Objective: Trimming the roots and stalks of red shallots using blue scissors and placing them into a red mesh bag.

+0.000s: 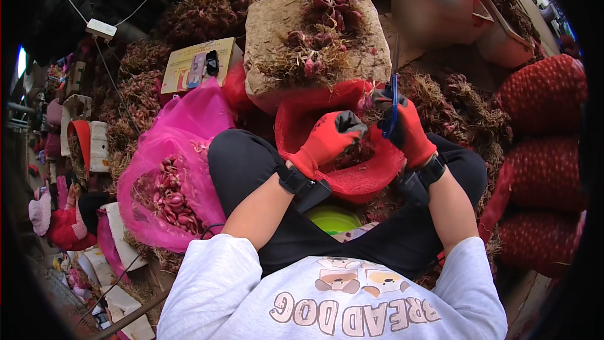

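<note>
My left hand (330,140), in a red glove with dark fingertips, is curled closed above an open red mesh bag (371,179). Whatever it may hold is hidden by the fingers. To its right, my right hand (406,127), gloved the same way, grips blue-handled scissors (393,110) whose blades point away from me. Beyond both hands stands a worn, pale block (270,44). Bunches of shallots (333,6) with dry roots and tops lie on it. Some loose shallots show inside the red bag between my hands.
At my left a pink mesh bag (135,189) contains trimmed shallots (173,198). A yellow box (204,56) carries small items behind it. Stacked full red mesh sacks (541,170) stand at right, near heaps of untrimmed shallots (453,104). A person in red (66,230) sits far left.
</note>
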